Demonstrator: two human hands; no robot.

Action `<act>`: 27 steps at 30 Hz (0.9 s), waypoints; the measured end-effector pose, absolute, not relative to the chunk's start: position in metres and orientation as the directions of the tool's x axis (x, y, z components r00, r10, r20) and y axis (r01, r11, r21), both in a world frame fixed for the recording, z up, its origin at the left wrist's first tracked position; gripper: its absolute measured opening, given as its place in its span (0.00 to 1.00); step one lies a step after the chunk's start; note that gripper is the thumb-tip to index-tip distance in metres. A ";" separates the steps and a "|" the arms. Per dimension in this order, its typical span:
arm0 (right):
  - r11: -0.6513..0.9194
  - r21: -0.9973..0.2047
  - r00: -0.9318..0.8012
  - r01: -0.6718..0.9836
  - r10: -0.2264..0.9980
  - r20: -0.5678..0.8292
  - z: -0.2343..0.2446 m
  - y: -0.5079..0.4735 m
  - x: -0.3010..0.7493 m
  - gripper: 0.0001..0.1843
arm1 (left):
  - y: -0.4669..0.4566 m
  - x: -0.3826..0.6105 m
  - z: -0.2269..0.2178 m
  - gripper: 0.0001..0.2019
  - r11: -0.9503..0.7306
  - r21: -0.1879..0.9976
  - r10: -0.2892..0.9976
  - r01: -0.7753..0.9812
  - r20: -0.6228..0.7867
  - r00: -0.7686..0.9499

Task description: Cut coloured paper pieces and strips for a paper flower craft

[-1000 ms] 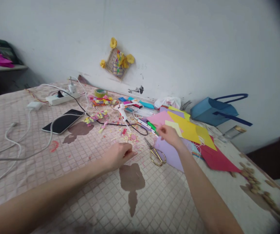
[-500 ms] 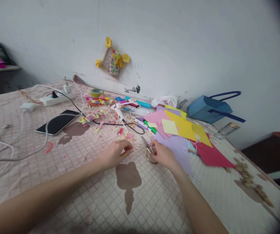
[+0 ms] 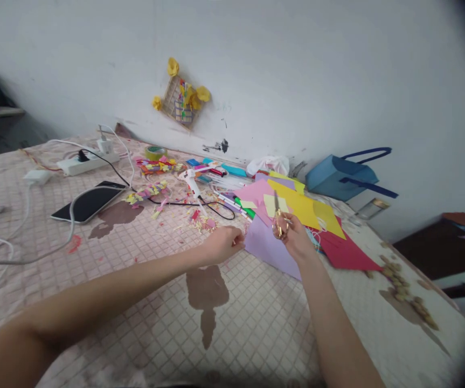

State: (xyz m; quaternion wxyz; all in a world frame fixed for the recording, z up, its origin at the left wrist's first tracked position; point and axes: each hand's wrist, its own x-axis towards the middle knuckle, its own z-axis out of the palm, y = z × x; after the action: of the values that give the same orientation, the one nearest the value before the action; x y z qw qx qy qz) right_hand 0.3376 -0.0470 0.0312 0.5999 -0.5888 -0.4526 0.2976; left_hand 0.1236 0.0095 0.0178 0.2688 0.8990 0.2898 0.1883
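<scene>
Right hand (image 3: 295, 237) grips gold-handled scissors (image 3: 279, 223) upright, no paper in the blades. Left hand (image 3: 222, 245) narrow, pinched just beside lilac card (image 3: 266, 250), can't tell if holding anything. Coloured paper sheets (image 3: 297, 207) beyond, hot glue gun (image 3: 192, 183) far left.

The quilted, pink-checked bed (image 3: 256, 334) spreads beneath both hands. Under the right hand (image 3: 297, 237) lies a lilac paper sheet (image 3: 266, 250), its edge just beside the left hand (image 3: 222, 245). Beyond the right hand, a pink paper sheet (image 3: 252, 194) overlaps a yellow card sheet (image 3: 292, 202), with a red paper sheet (image 3: 345, 250) to the right. Beyond the left hand sit paper scraps (image 3: 202, 221) and a white hot glue gun (image 3: 192, 186). Well left of that hand lie a black smartphone (image 3: 89, 202) and a white power strip (image 3: 87, 163). A brown stain (image 3: 207, 288) marks the bed just below the left hand.
</scene>
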 end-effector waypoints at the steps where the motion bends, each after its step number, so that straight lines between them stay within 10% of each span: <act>1: 0.147 -0.974 0.437 0.174 0.875 0.210 0.033 -0.047 0.342 0.18 | 0.014 0.137 0.016 0.07 -0.677 0.591 0.636 0.439 0.171 0.752; 12: -0.006 -0.881 0.505 0.473 0.822 0.265 0.011 -0.046 0.371 0.20 | 0.034 0.196 0.003 0.06 -0.546 0.589 0.767 0.597 0.063 0.639; 27: -0.119 -0.458 0.260 0.881 0.930 0.258 0.002 -0.044 0.323 0.12 | 0.076 0.160 0.009 0.09 -0.503 0.660 0.819 0.558 0.158 0.552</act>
State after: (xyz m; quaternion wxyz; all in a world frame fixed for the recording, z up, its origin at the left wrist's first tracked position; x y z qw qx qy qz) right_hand 0.3226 -0.0443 0.0019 0.2693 -0.7466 -0.6066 0.0457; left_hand 0.1598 0.0759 0.0089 0.2801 0.8352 0.4121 0.2327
